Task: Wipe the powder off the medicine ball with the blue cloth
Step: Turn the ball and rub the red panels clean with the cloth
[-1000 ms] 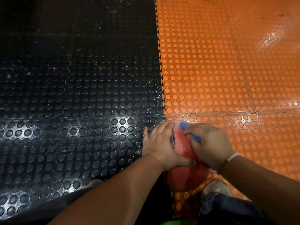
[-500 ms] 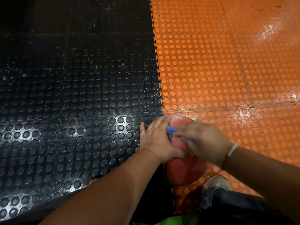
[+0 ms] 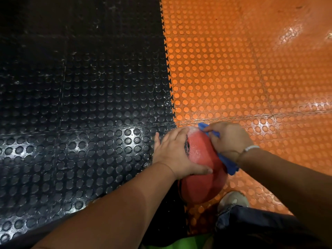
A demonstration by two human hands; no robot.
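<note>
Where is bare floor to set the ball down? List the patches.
The black mat is bare left of the toothed seam and the left hand. The orange mat is bare beyond the right hand and blue cloth. It is crowded around the medicine ball and shoe.

**Studded floor, two colours**

The floor is all rubber mats with raised round studs. A toothed seam [image 3: 168,65] runs up the middle, with black mats [image 3: 80,105] left of it and orange mats [image 3: 233,69] right of it. There's a bright glare [image 3: 294,33] far right of the seam.
</note>
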